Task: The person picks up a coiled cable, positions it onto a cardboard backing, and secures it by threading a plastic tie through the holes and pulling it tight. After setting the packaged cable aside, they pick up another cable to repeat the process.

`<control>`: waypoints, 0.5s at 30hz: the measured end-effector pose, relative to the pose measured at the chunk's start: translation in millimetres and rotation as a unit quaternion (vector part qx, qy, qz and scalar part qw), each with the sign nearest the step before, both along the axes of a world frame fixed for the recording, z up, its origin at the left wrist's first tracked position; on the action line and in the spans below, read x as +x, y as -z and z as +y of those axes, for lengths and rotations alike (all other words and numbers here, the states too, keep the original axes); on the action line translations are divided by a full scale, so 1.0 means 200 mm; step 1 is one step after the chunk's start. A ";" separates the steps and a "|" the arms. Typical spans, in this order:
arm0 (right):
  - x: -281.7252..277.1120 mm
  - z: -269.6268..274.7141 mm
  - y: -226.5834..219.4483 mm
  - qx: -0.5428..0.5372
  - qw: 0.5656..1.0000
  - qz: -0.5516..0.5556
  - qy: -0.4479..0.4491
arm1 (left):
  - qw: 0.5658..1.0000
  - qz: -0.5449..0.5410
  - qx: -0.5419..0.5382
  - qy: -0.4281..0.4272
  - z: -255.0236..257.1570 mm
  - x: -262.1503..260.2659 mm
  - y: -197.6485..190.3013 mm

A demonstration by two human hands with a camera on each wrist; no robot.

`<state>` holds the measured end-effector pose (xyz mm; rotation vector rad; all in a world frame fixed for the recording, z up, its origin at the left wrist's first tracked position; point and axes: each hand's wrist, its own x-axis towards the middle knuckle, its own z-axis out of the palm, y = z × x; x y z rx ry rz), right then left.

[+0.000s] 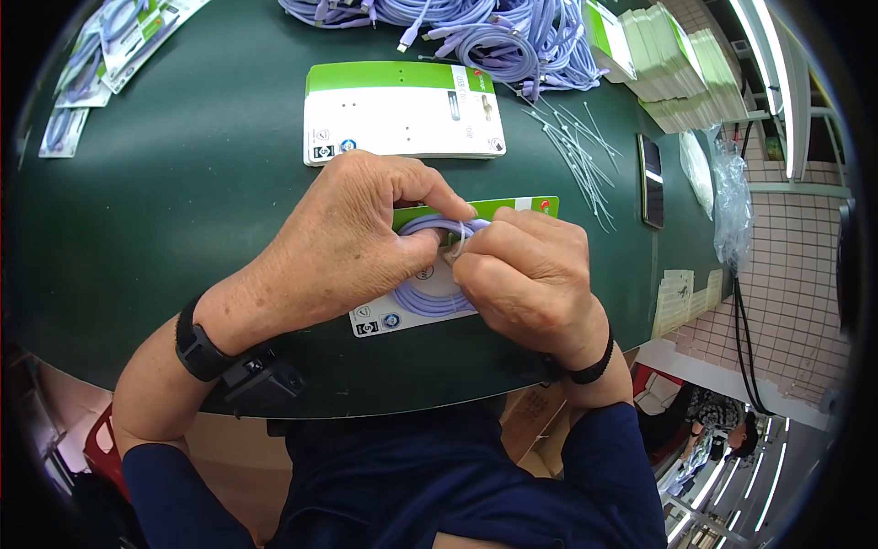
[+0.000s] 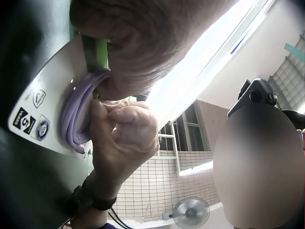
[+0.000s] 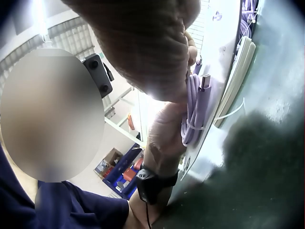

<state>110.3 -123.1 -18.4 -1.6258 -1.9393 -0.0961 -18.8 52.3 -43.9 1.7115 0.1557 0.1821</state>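
A coiled purple cable [image 1: 422, 304] lies against a green and white packaging card [image 1: 375, 316] in front of the person. With thumb and index finger, the left hand [image 1: 338, 240] pinches the coil's upper part. The right hand [image 1: 540, 274] is curled beside it, gripping a thin pale cable tie [image 1: 463, 234] that loops round the coil; its fingers hide the tie's end. In the right wrist view a metal-tipped plug [image 3: 206, 82] shows on the coil, and a white tie tail [image 3: 234, 113] sticks out behind the card. The left wrist view shows the card's printed corner [image 2: 31, 121] tilted.
A stack of cards [image 1: 393, 110] lies just beyond the hands. Behind it is a heap of purple cables [image 1: 512, 46]. Loose cable ties [image 1: 576, 151], a phone [image 1: 651, 181] and card piles [image 1: 663, 59] are on the right. Carded cables [image 1: 110, 55] sit far left.
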 end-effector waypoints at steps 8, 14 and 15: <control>0.05 0.00 -0.07 0.085 0.993 0.062 0.054 | 0.999 -0.021 0.030 -0.003 0.05 0.01 -0.05; 0.27 -0.09 -0.06 0.168 0.842 0.445 0.255 | 0.998 -0.055 -0.022 -0.009 0.07 0.01 -0.10; 0.28 -0.08 -0.04 0.176 0.840 0.444 0.256 | 0.998 -0.056 -0.015 -0.005 0.07 0.01 -0.11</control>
